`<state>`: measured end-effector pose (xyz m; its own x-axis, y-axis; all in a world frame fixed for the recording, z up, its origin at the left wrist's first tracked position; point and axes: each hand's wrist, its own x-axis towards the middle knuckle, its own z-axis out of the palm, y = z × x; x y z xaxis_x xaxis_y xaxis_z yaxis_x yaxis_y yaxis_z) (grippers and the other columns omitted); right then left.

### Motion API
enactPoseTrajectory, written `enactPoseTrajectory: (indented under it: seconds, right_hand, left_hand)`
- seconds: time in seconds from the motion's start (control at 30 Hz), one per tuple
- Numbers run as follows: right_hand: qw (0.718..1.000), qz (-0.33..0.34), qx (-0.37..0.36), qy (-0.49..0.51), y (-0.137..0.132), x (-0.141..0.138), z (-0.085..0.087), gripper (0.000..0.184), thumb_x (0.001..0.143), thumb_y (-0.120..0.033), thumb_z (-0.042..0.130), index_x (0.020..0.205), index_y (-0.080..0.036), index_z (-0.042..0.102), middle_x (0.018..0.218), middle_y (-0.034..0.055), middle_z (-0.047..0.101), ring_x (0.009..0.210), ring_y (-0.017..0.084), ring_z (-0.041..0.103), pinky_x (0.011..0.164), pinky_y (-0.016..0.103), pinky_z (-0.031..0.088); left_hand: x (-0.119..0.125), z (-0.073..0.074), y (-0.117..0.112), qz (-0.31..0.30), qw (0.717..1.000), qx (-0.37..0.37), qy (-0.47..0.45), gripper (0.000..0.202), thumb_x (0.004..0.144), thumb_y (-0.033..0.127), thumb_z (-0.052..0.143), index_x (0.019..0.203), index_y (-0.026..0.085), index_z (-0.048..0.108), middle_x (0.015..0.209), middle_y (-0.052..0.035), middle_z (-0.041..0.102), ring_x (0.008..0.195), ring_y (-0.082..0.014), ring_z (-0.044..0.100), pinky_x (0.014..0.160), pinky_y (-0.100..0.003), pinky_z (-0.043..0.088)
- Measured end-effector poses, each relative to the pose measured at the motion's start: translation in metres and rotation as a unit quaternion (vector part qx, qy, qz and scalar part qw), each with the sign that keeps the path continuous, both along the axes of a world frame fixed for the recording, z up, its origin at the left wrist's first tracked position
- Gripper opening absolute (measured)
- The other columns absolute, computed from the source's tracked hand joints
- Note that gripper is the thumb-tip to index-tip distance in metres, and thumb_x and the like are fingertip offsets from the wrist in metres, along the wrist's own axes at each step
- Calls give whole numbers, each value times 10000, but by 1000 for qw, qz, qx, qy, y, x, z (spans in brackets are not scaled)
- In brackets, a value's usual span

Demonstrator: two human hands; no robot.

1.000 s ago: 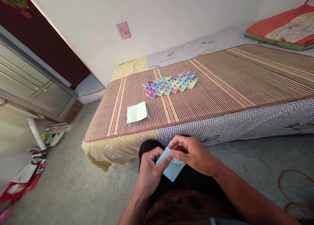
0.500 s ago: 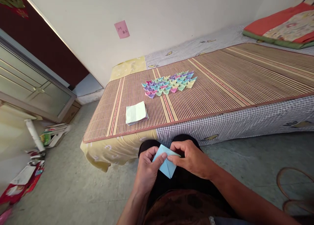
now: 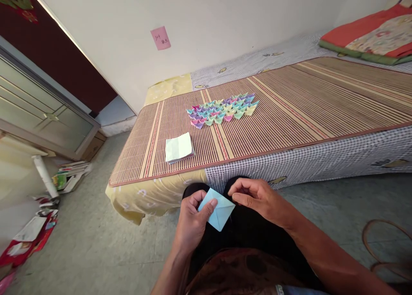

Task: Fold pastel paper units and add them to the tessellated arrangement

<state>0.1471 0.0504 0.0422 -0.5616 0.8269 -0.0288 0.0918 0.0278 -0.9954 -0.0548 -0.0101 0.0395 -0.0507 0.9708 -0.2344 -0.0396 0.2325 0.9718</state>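
A light blue folded paper (image 3: 219, 210) rests over my lap, pinched at its left edge by my left hand (image 3: 192, 223). My right hand (image 3: 257, 199) hovers just right of the paper, fingers curled with thumb and forefinger close together, touching nothing that I can see. On the striped bamboo mat (image 3: 289, 110) ahead lie several small folded paper boats (image 3: 222, 110) in pastel colours, arranged in rows. A stack of square paper sheets (image 3: 179, 148) sits nearer the mat's front edge.
The bed (image 3: 322, 162) has a checked sheet and a yellow corner. A folded red quilt (image 3: 370, 33) lies at the far right. A pink note (image 3: 160, 38) is stuck on the wall. Papers and books (image 3: 69, 174) litter the floor at left; a cord loop (image 3: 386, 247) lies at right.
My right hand has let go of the blue paper and drawn slightly to the right. The left hand keeps the paper, now folded into a smaller diamond shape.
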Motion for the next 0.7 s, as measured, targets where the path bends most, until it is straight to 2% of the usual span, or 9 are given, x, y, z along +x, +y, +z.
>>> enactPoseTrajectory:
  seconds: [0.07, 0.13, 0.2, 0.33, 0.47, 0.6, 0.7]
  right_hand:
    - [999, -11, 32, -8, -1, -7, 4, 156, 905, -332, 682, 922, -182, 721, 778, 3, 664, 708, 146, 583, 656, 267, 449]
    - [997, -30, 68, -5, -4, -16, 5, 125, 901, -298, 679, 856, -186, 710, 752, -5, 643, 708, 146, 576, 660, 265, 446]
    - [994, -49, 97, -2, -8, -25, 4, 183, 934, -273, 624, 771, -193, 650, 698, -18, 596, 665, 138, 550, 629, 258, 429]
    - [981, -87, 169, -31, -15, -34, -8, 229, 987, -259, 534, 762, -219, 516, 661, -36, 537, 606, 132, 521, 591, 249, 404]
    - [962, -125, 236, -65, -20, -37, -20, 224, 1017, -254, 477, 797, -242, 432, 649, -46, 509, 554, 132, 509, 553, 245, 388]
    - [939, -147, 302, -67, -20, -38, -25, 202, 1032, -237, 458, 831, -246, 434, 660, -43, 522, 549, 134, 524, 552, 239, 398]
    - [935, -145, 319, -56, -18, -37, -24, 189, 1035, -220, 464, 849, -244, 452, 673, -41, 543, 560, 129, 545, 558, 227, 412]
  left_hand:
    - [4, 3, 0, -19, 1000, 7, 11, 440, 796, 508, 797, 672, 154, 567, 594, 30, 489, 538, -79, 396, 505, -212, 325]
    - [9, 6, -1, -28, 1000, 7, 11, 453, 795, 515, 792, 656, 162, 546, 594, 34, 472, 542, -80, 383, 502, -213, 320]
    - [14, 8, -1, -21, 1000, 3, 20, 461, 793, 520, 789, 642, 165, 537, 596, 33, 464, 550, -84, 381, 504, -217, 319]
    - [16, 10, -2, 6, 999, -4, 53, 459, 756, 509, 813, 612, 158, 555, 578, 29, 459, 554, -85, 365, 505, -221, 310]
    - [15, 9, -2, 7, 1000, -11, 26, 446, 719, 509, 833, 621, 157, 579, 576, 28, 470, 550, -88, 370, 506, -224, 321]
    - [15, 7, -2, 7, 1000, -14, 8, 443, 701, 497, 856, 609, 155, 590, 570, 30, 467, 549, -87, 365, 512, -225, 318]
    - [15, 6, -3, 10, 1000, -6, 7, 443, 718, 498, 847, 596, 155, 595, 568, 28, 466, 550, -90, 368, 520, -231, 325]
